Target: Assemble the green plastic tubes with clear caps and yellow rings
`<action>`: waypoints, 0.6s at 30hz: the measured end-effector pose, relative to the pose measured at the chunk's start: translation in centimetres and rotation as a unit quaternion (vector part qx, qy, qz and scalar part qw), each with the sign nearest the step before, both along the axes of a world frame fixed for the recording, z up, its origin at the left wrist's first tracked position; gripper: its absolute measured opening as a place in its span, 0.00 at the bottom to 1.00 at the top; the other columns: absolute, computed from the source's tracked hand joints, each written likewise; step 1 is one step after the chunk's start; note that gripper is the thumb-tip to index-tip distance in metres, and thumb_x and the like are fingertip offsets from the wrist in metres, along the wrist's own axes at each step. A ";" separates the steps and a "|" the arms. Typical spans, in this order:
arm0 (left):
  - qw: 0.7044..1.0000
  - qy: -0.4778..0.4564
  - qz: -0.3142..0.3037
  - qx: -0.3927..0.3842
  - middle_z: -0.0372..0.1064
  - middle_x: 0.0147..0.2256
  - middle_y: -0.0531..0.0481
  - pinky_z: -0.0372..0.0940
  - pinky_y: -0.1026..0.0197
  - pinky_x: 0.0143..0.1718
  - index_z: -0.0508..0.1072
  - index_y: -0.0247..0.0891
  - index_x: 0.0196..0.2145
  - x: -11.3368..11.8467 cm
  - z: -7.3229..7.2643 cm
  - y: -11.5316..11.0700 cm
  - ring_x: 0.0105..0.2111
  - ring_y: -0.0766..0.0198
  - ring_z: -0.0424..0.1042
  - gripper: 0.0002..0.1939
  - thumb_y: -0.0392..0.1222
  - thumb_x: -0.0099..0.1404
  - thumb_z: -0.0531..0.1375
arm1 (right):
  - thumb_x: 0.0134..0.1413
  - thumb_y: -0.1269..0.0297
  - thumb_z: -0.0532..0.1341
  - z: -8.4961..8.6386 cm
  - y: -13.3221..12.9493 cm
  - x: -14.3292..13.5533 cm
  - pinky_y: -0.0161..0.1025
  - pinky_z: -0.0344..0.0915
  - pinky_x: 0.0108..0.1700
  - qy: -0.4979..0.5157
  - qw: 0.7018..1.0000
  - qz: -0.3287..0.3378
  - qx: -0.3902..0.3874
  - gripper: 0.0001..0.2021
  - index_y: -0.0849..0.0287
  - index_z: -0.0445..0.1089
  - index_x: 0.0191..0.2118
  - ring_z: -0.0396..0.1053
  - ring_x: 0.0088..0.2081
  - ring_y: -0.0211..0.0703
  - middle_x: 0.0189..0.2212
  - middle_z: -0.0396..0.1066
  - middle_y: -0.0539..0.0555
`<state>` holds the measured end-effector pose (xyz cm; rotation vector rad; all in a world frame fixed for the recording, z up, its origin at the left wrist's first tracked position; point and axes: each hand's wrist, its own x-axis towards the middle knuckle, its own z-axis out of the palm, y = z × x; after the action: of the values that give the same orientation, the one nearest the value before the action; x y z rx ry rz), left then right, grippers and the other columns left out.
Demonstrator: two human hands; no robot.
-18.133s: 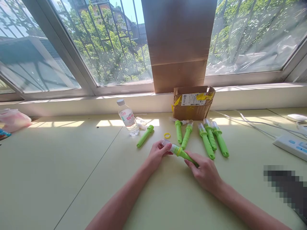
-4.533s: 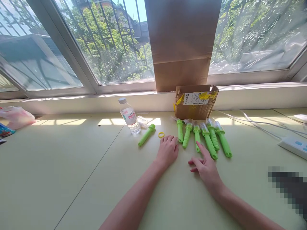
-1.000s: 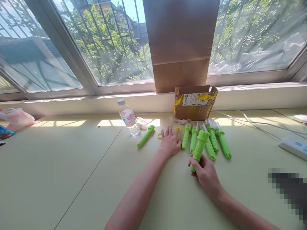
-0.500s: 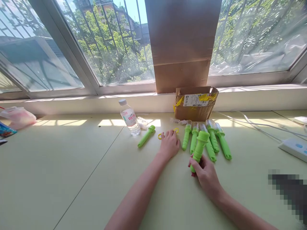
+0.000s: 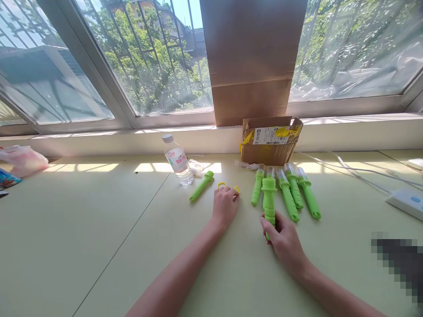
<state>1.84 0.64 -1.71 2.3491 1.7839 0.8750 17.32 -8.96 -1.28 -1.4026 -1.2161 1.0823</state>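
Observation:
My right hand (image 5: pixel 282 235) is wrapped round a green threaded plastic handle (image 5: pixel 269 200), its wide threaded end pointing up and away. My left hand (image 5: pixel 225 204) rests on the table with fingers curled down over yellow rings (image 5: pixel 221 185); its fingertips are partly hidden. To the left of that hand lies a loose green handle (image 5: pixel 201 186) without a clear cap. Several green handles with clear ribbed caps (image 5: pixel 288 200) lie side by side beyond my right hand, one partly hidden behind the held handle.
A water bottle (image 5: pixel 178 160) stands at the back, beside crumpled clear plastic (image 5: pixel 196 168). Behind the handles is an open cardboard box (image 5: pixel 269 152), with small clear pieces (image 5: pixel 246 165) before it. White cables (image 5: pixel 357 169) and a power strip (image 5: pixel 406 203) lie right; a pink bag (image 5: pixel 24 159) lies far left.
My left hand has drawn slightly left and toward me, and the right-hand yellow ring has shifted with it. The held green handle has turned from leaning right to nearly straight.

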 end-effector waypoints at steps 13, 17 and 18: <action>0.967 -0.254 0.026 0.024 0.67 0.29 0.52 0.63 0.60 0.36 0.64 0.39 0.42 -1.2 0.0 -0.9 0.31 0.64 0.69 0.15 0.32 0.55 0.58 | 0.52 0.62 0.55 0.2 0.6 1.4 0.32 0.52 0.25 -0.260 0.961 0.025 0.094 0.08 0.56 0.66 0.37 0.53 0.22 0.35 0.19 0.56 0.44; 0.960 -0.280 0.024 -0.003 0.69 0.30 0.50 0.64 0.58 0.37 0.69 0.38 0.35 -1.5 -0.2 -0.3 0.31 0.63 0.69 0.08 0.33 0.55 0.59 | 0.52 0.66 0.53 -0.2 1.1 1.8 0.33 0.54 0.27 -0.328 0.937 0.023 0.118 0.10 0.54 0.67 0.40 0.59 0.24 0.37 0.23 0.64 0.45; 0.960 -0.281 0.017 -0.003 0.70 0.30 0.50 0.64 0.58 0.36 0.69 0.37 0.33 -1.5 -0.3 -0.3 0.31 0.63 0.69 0.06 0.34 0.55 0.59 | 0.51 0.67 0.53 -0.3 1.2 1.9 0.33 0.55 0.28 -0.348 0.929 0.020 0.125 0.11 0.53 0.67 0.41 0.62 0.26 0.38 0.25 0.67 0.46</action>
<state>0.33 0.38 -1.97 1.8039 1.5749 1.3639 19.24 -7.79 -1.58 -1.6131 -1.8153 0.4151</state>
